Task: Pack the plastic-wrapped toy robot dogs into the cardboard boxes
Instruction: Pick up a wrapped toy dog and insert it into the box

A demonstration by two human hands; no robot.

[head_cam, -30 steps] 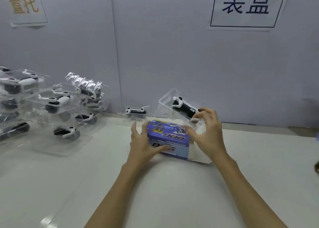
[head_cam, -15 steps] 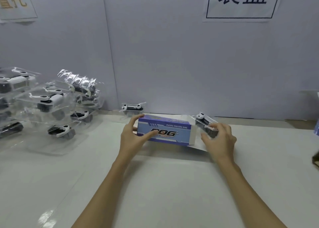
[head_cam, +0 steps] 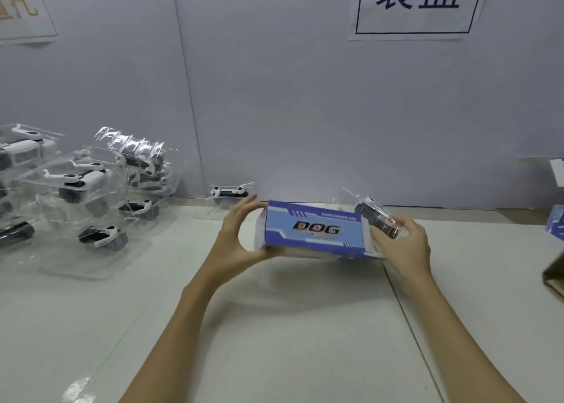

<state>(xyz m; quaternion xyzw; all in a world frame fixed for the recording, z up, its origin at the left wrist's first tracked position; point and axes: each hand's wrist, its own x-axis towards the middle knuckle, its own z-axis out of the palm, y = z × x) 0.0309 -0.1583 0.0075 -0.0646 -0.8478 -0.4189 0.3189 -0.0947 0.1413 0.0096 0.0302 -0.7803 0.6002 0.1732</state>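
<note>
Left of the box (head_cam: 314,230), unpacked wrapped dogs (head_cam: 91,189) lie heaped. Left hand (head_cam: 236,237) grips the box's left end, fingers curled round it. Right hand (head_cam: 399,243) pinches the wrapped toy dog (head_cam: 374,221), partly inside the right opening; push straight along the box, steadying the far end.

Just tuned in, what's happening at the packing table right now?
A person is packing a plastic-wrapped toy robot dog into a blue DOG box. The left hand grips the box's left end, while the right hand holds the wrapped dog at the box's open right end, partly inserted. More wrapped dogs wait in a pile to the left.
</note>
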